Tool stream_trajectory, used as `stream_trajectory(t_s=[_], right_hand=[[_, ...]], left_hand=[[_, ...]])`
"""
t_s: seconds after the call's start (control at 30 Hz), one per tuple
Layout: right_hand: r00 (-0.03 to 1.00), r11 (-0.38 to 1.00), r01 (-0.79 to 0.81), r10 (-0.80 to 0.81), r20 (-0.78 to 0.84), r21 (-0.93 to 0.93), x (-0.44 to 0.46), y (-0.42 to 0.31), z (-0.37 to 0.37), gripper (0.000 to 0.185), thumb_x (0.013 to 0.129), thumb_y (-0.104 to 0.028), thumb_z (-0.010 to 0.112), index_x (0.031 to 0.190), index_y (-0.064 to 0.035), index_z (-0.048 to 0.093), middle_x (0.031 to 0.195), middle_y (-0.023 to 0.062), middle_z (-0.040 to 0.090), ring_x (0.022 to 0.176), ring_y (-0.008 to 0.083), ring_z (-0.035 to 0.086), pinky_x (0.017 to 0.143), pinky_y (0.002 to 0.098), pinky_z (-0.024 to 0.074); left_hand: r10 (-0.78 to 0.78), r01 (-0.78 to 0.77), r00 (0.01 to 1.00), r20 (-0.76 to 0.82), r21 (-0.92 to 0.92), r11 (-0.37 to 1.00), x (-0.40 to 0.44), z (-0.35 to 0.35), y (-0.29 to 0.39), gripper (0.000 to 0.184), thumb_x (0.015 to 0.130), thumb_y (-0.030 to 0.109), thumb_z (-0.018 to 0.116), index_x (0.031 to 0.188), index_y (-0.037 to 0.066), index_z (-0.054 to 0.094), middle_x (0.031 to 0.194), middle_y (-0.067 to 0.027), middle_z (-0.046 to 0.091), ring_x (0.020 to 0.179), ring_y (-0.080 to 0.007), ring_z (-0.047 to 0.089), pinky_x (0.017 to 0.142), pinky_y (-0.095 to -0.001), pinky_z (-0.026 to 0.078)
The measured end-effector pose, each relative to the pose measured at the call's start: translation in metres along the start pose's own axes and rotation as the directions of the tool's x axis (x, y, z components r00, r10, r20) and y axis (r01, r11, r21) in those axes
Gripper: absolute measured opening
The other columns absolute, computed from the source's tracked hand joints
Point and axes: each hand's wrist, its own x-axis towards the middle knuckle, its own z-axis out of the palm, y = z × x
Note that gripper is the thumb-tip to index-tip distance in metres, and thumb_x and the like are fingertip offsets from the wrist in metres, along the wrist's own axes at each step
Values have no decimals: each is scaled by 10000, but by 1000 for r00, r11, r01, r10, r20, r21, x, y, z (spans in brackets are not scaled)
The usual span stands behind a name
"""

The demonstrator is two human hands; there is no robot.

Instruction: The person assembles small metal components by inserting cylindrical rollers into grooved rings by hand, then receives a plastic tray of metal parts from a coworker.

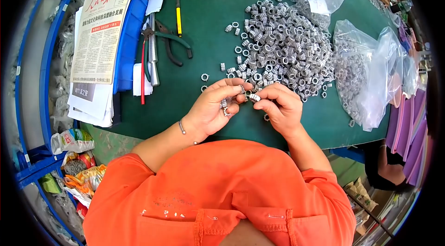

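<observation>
rings (254,98) in left hand (212,108), right hand (283,109)

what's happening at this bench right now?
A person has small ribbed metal-looking rings in both hands: the left hand cups several, the right hand pinches one by the fingertips. The hands meet just in front of a big loose pile of rings on the green table. Clear bags of similar rings sit alongside.

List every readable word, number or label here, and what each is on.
"人民日报": newspaper, red masthead.
"文化和科技深度融合发展": its black headline; the opening characters are unclear.
"8/11": sheet under the newspaper; the characters after it are unclear.
Too small or blurred: the newspaper's red banner and columns, bag label, printed packets.
</observation>
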Motion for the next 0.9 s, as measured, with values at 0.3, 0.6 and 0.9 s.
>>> stream_trajectory(t_s=[0.3, 0.6, 0.9], right_hand=[[886, 739, -430, 455, 88, 519, 5, -8, 2, 147, 819, -70, 554, 950, -4, 571, 777, 52, 520, 553, 92, 442, 441, 177, 330], [995, 987, -95, 91, 38, 129, 11, 2, 16, 156, 733, -31, 657, 875, -15, 596, 727, 31, 538, 614, 99, 484, 553, 220, 404], [840, 529, -498, 490, 232, 687, -1, 1, 8, 154, 788, -2, 601, 937, 8, 564, 780, 52, 573, 529, 52, 440, 428, 174, 325]], left_hand=[[-47, 47, 999, 7, -52, 998, -5, 6, 2, 137, 842, 145, 571, 909, 36, 522, 831, -30, 553, 669, -75, 498, 451, -169, 348], [-9, 13, 999, -35, 142, 990, -8, 3, 1, 152, 883, 201, 511, 893, 50, 502, 804, -30, 515, 634, -61, 446, 447, -163, 340], [47, -50, 998, -45, -60, 997, -7, 6, 6, 146, 819, 65, 416, 929, 9, 495, 847, -91, 538, 642, -112, 473, 452, -198, 357]])
